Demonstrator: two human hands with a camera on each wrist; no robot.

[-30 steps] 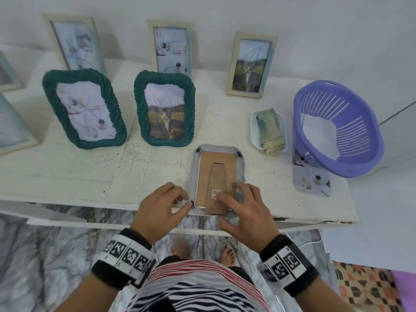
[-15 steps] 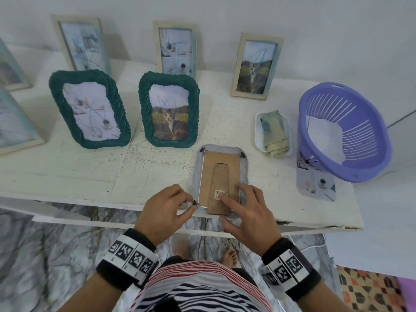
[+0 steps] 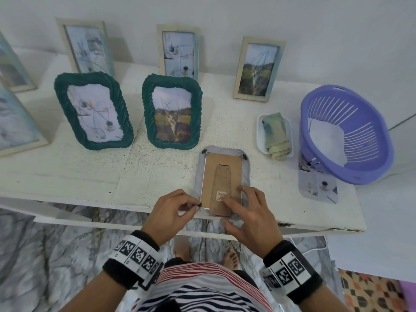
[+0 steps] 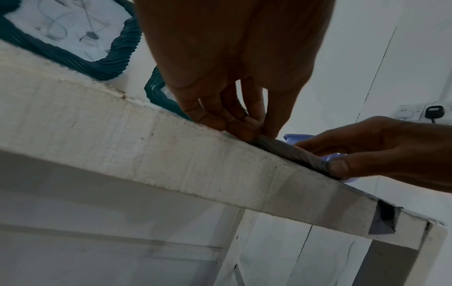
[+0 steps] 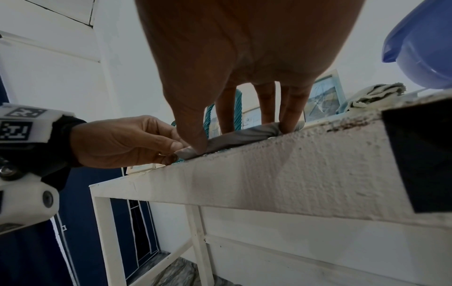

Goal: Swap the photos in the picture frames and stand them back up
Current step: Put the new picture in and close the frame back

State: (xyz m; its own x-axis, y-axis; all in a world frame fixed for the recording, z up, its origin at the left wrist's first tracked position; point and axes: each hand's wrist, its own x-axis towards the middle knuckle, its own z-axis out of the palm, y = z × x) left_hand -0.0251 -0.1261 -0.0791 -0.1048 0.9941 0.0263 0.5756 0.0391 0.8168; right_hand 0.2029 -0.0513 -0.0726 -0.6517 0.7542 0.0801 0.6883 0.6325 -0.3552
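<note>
The grey frame (image 3: pixel 224 179) lies face down under both hands at the table (image 3: pixel 67 172) edge, left hand (image 3: pixel 171 212) fingertips pinching its corner clip, right hand (image 3: pixel 249 212) fingers spread pressing the stiff backing; likely light, fragile glass, best held by its rims.

Off to your right, by the table's (image 3: pixel 67 172) right edge
A purple basket (image 3: pixel 351 140) sits tilted there; beside it, a folded cloth (image 3: pixel 275 134) in a white tray (image 3: pixel 260 131).

Black wristbands (image 3: pixel 132 260) with white square-coded tags, red-and-navy striped shirt (image 3: pixel 202 289), bare feet (image 3: pixel 229 258).
</note>
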